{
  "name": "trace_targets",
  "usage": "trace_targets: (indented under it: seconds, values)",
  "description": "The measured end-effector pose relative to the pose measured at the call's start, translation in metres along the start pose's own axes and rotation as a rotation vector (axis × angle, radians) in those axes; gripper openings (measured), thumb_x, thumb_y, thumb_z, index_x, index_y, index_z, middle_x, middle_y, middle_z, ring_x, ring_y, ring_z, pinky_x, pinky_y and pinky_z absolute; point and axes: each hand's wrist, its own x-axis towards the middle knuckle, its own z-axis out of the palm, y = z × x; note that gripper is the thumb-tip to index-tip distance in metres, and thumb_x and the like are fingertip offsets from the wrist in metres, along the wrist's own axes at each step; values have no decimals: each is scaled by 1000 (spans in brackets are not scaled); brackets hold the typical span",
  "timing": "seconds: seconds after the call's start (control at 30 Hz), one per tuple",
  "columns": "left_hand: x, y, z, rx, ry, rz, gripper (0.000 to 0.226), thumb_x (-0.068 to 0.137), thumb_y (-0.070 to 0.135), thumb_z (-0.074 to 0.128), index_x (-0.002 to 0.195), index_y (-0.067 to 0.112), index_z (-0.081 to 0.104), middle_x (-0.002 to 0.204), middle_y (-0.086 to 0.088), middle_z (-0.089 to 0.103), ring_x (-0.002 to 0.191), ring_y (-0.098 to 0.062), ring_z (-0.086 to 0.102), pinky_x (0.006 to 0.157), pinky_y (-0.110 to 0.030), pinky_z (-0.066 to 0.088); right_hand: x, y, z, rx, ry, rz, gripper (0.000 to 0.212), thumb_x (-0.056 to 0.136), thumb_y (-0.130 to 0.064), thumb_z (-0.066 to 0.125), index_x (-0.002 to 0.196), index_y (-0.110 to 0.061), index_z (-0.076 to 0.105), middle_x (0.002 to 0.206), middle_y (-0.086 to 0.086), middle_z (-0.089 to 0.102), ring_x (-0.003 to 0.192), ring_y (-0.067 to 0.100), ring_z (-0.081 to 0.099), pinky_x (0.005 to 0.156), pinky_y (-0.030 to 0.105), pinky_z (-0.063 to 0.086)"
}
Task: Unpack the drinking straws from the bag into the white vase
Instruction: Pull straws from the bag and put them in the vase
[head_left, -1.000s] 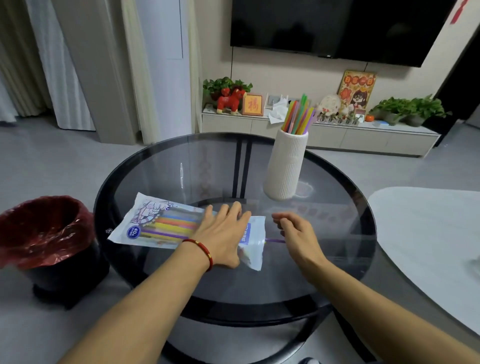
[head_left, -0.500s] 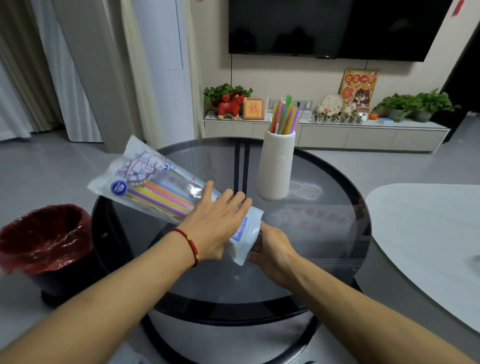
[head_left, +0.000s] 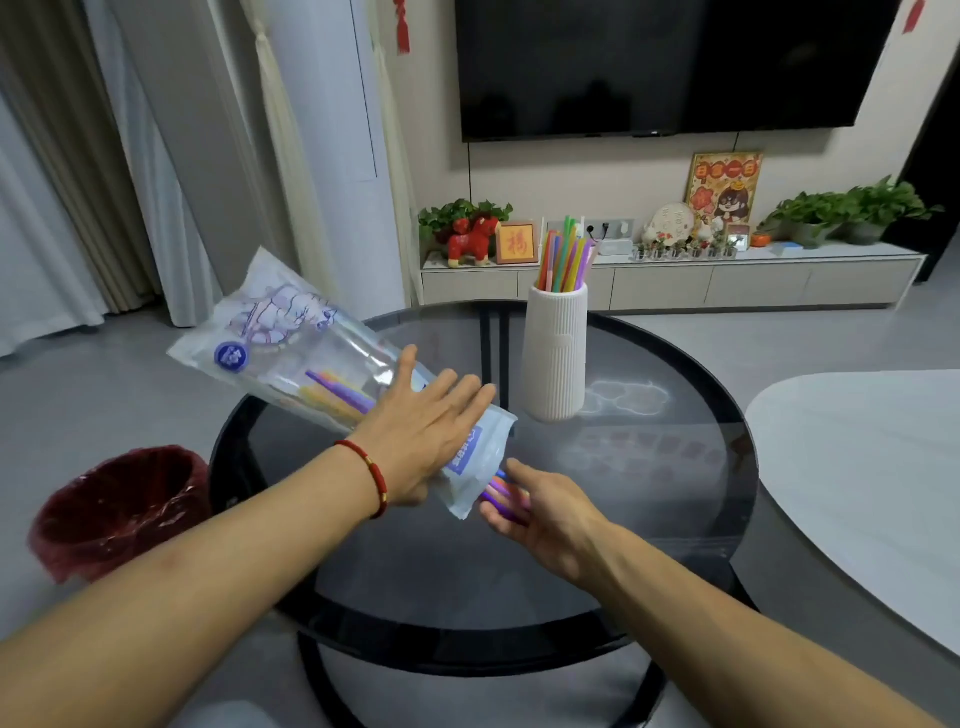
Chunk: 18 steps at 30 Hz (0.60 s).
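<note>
A clear plastic straw bag (head_left: 291, 338) with blue print is tilted, its closed end raised to the upper left and its mouth pointing down to the right. My left hand (head_left: 421, 431) grips the bag near its mouth. Coloured straws (head_left: 337, 395) lie inside it. Purple and pink straws (head_left: 501, 493) stick out of the mouth into my right hand (head_left: 540, 514), whose fingers curl under them. The ribbed white vase (head_left: 555, 358) stands upright on the round glass table (head_left: 649, 493), behind my hands, with several coloured straws (head_left: 566, 257) in it.
A bin with a red liner (head_left: 117, 512) stands on the floor left of the table. A pale tabletop (head_left: 857, 478) lies to the right. A low TV cabinet (head_left: 675, 280) with plants and ornaments runs along the far wall.
The bag went from flat on the table to lifted and tilted mouth-down by my left hand. Straws have slid out toward my right hand, which moved under the mouth.
</note>
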Motion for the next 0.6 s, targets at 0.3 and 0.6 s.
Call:
trace_targets:
  seconds: [0.3,0.6]
  values:
    - [-13,27,39,-203,-40,-138,113,71,25,72,157,13,0,145,-10,29,133,-28,39,112,-72,7,4,-14,-26,-199,79,-211,8,93,-3,73,88,3,75,98,20,72,82,21,71,79,30,63]
    - [-28,42,72,-627,-84,-253,122,67,3,64,154,33,-18,146,2,20,144,-18,25,116,-67,0,-4,-36,-69,-412,152,-322,6,87,-4,79,83,0,80,90,22,76,74,23,75,69,24,63]
